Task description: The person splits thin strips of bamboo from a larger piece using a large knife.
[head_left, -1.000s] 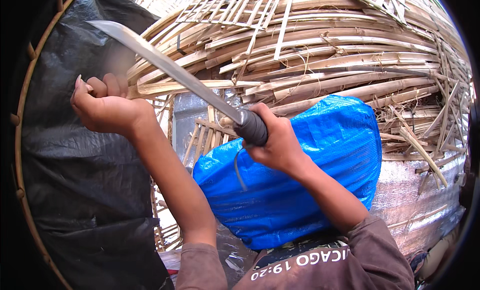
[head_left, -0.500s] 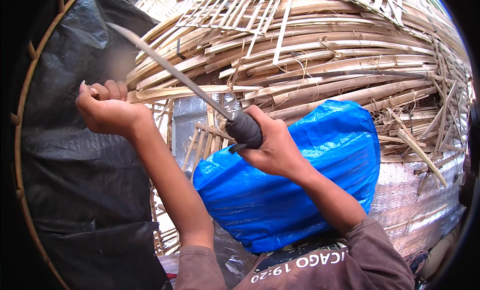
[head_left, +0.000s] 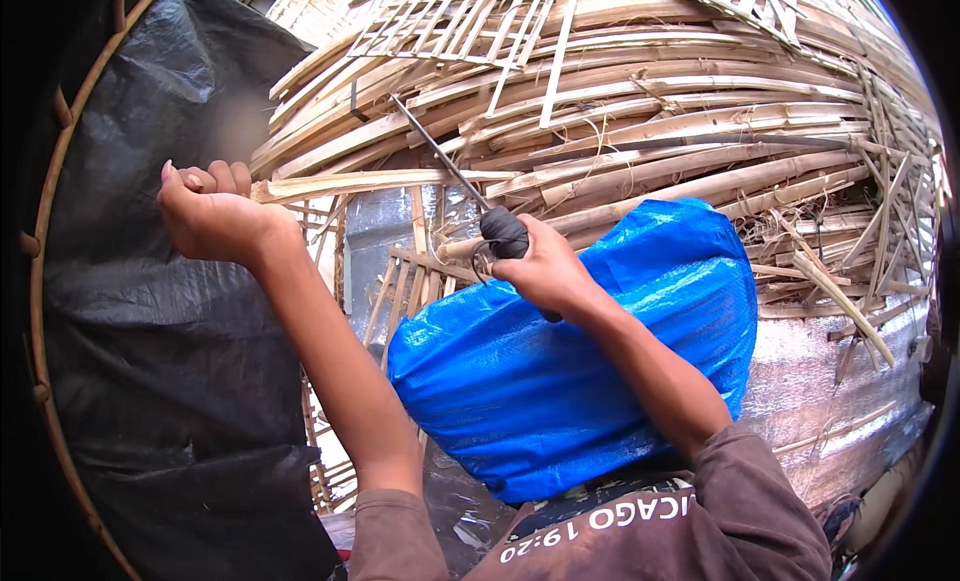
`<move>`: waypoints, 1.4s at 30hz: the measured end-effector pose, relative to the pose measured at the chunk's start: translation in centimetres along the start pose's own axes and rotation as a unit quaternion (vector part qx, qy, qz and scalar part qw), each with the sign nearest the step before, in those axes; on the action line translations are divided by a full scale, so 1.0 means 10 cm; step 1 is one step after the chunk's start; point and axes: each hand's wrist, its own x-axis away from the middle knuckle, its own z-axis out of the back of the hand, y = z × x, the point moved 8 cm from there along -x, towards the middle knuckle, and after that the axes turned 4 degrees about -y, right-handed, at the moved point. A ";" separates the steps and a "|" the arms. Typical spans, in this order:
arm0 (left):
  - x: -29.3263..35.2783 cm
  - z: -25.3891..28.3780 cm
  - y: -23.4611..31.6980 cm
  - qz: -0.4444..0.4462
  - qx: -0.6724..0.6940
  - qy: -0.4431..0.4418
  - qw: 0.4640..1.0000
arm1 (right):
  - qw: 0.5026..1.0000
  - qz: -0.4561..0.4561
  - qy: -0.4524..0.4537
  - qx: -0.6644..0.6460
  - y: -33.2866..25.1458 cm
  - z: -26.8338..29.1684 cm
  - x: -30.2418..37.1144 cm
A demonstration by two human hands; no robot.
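Observation:
My right hand [head_left: 548,271] is closed around the black-wrapped handle of a long knife [head_left: 450,163]. Its narrow blade slants up and left, and its tip overlaps the stacked bamboo in the picture. At the left, my left hand [head_left: 215,209] is curled into a fist, palm side toward me. From the fist a pale split bamboo strip [head_left: 380,184] runs rightward, its gripped end hidden by the fingers. Blue plastic sheeting [head_left: 590,371] covers my lap beneath the right forearm.
A large pile of split bamboo [head_left: 690,131] fills the far side. Slatted bamboo panels [head_left: 455,21] rest on top. Black sheeting [head_left: 170,331] hangs at the left beside a curved pole [head_left: 45,211]. Loose strips [head_left: 835,296] stick out at the right above silvery sheeting [head_left: 800,381].
The knife has swung: its tip moved right and down, away from above the left hand, and the blade now looks narrower. My right hand shifted slightly right. The left hand stayed nearly still.

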 end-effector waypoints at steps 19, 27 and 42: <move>0.04 -0.20 0.05 -0.022 0.016 -0.048 0.998 | 0.985 0.098 0.040 0.135 -0.03 0.09 -0.14; 0.08 -0.22 0.14 -0.007 0.063 -0.145 0.987 | 0.988 0.108 0.036 0.107 -0.04 -0.04 0.08; 0.14 -0.06 0.14 0.016 0.089 -0.146 0.985 | 0.971 0.196 0.033 0.130 -0.47 -0.21 0.22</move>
